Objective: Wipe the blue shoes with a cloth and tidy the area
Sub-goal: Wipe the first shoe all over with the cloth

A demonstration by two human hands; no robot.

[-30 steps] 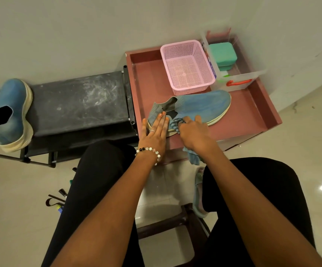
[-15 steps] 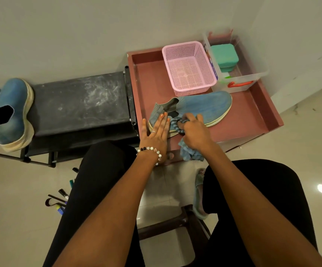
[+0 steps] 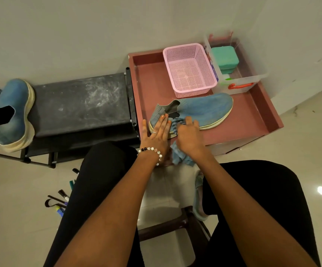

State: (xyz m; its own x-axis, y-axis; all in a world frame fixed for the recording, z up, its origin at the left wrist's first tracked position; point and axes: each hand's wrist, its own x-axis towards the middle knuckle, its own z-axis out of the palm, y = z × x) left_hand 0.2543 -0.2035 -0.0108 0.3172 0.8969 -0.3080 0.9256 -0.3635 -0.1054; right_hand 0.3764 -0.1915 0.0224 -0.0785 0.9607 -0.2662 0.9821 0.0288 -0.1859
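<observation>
Head view: since half a second ago the right hand (image 3: 188,134) has barely shifted along the heel side of the shoe (image 3: 198,110) — cloth (image 3: 179,153) still bunched under it, loose end hanging over the tray (image 3: 252,120) edge. Left hand (image 3: 157,130) lies flat, fingers straight and together, pressing the heel, probably to stop the shoe sliding while rubbed. Right fingers curl round the cloth. Second shoe (image 3: 11,112) stands on the black rack (image 3: 79,105), well apart — wiped or not, cannot tell.
</observation>
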